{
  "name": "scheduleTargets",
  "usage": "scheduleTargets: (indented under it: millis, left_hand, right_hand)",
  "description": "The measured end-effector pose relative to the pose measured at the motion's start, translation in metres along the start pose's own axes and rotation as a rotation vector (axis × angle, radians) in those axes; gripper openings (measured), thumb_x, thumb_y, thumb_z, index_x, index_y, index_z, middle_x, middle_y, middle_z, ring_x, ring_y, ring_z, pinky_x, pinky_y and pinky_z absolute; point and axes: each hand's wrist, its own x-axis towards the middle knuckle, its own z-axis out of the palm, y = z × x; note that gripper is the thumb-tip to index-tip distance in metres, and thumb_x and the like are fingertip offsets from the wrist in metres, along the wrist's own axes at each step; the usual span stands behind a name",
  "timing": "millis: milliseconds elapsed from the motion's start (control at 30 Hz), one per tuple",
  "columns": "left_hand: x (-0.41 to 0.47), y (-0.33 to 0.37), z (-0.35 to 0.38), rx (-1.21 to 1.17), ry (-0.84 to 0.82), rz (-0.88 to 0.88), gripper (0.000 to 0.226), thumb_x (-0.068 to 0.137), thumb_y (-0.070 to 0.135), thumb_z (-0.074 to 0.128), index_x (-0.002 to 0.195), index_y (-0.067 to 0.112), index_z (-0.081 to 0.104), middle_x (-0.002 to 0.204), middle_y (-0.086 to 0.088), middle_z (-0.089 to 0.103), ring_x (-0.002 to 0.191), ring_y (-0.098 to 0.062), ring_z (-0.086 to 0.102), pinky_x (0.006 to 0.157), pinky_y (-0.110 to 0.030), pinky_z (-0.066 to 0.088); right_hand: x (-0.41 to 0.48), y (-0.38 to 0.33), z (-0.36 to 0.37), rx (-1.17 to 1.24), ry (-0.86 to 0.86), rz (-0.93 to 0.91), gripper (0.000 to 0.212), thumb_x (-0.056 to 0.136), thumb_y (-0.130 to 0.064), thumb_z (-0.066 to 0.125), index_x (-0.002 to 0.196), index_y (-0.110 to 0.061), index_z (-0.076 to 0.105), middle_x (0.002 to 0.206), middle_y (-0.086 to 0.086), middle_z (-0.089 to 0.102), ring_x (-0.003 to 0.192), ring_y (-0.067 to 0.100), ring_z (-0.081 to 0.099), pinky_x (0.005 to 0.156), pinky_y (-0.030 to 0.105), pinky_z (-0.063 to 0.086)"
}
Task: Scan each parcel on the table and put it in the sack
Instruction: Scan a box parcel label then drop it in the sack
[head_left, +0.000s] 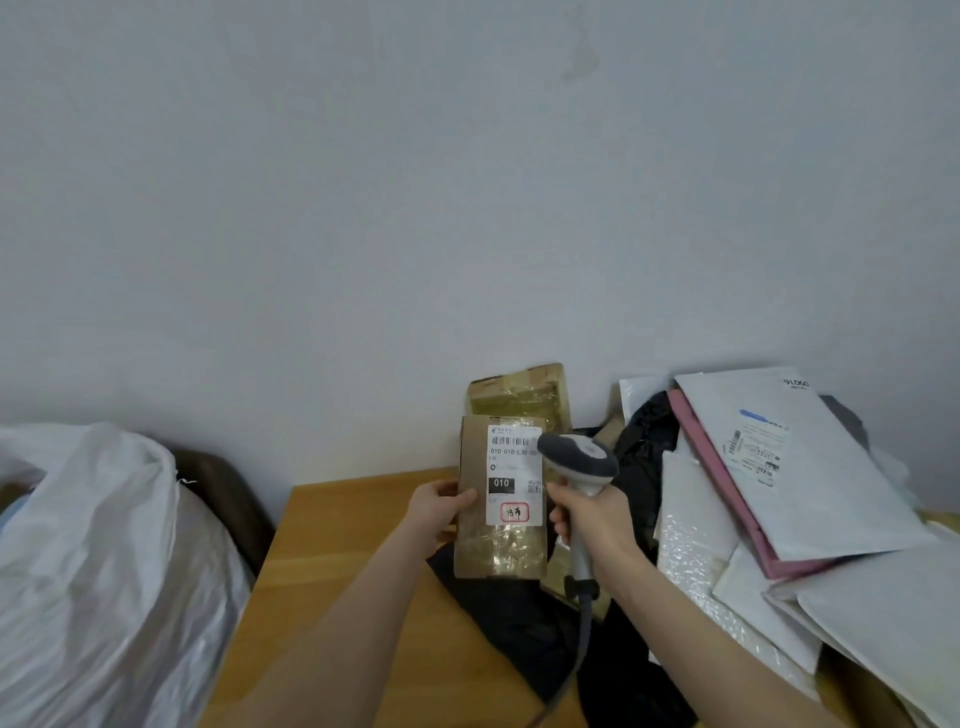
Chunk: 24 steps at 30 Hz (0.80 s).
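Wooden table (363, 545): left hand (434, 512) grips cardboard parcel (501, 499), label upward for reading; right hand (592, 519) grasps scanner (579, 460).

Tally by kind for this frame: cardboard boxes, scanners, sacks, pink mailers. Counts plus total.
Cardboard boxes: 2 plainly seen, the labelled box in the left hand and the taped box against the wall.
Scanner: 1, gripped by the right hand.
Sack: 1, white.
Pink mailer: 1.
Total: 5. The white bags and black bags overlap too much to count.
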Motion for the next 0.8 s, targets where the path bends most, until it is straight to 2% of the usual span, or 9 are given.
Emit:
scheduleTargets:
  millis: [100,200,400,800]
  left_hand:
    - [0.002,-0.005,0.002,-0.026,0.023,-0.02,0.046,0.088,0.014,0.066,0.131,0.008,0.05,0.107,-0.008,0.066,0.097,-0.027,0.064,0.087,-0.048,0.054]
    - [0.004,-0.009,0.003,-0.035,0.028,-0.029,0.044,0.088,0.014,0.066,0.13,0.008,0.051,0.109,-0.009,0.065,0.1,-0.029,0.063,0.091,-0.051,0.052]
    - [0.007,-0.015,0.004,-0.033,0.039,-0.043,0.042,0.087,0.015,0.067,0.127,0.009,0.053,0.113,-0.009,0.065,0.106,-0.031,0.061,0.094,-0.052,0.05]
    - [0.002,-0.019,0.003,0.011,0.099,-0.034,0.041,0.088,0.017,0.066,0.127,0.01,0.054,0.117,-0.01,0.064,0.11,-0.03,0.06,0.095,-0.051,0.049]
  right_hand:
    - [-0.014,0.008,0.014,-0.054,0.006,-0.012,0.021,0.084,-0.018,0.071,0.068,-0.006,0.067,0.051,0.004,0.064,0.044,0.014,0.057,0.053,0.029,0.046]
    - [-0.023,0.012,0.02,-0.101,0.021,-0.007,0.021,0.083,-0.024,0.072,0.072,-0.006,0.069,0.053,0.005,0.066,0.048,0.015,0.061,0.056,0.03,0.05]
    - [-0.032,0.009,0.021,-0.156,0.031,0.007,0.019,0.081,-0.016,0.069,0.066,-0.006,0.065,0.046,0.001,0.061,0.04,0.012,0.054,0.048,0.026,0.045]
    - [-0.039,0.005,0.02,-0.146,0.017,0.027,0.012,0.08,-0.012,0.067,0.072,-0.004,0.068,0.049,0.004,0.061,0.044,0.015,0.055,0.052,0.028,0.046]
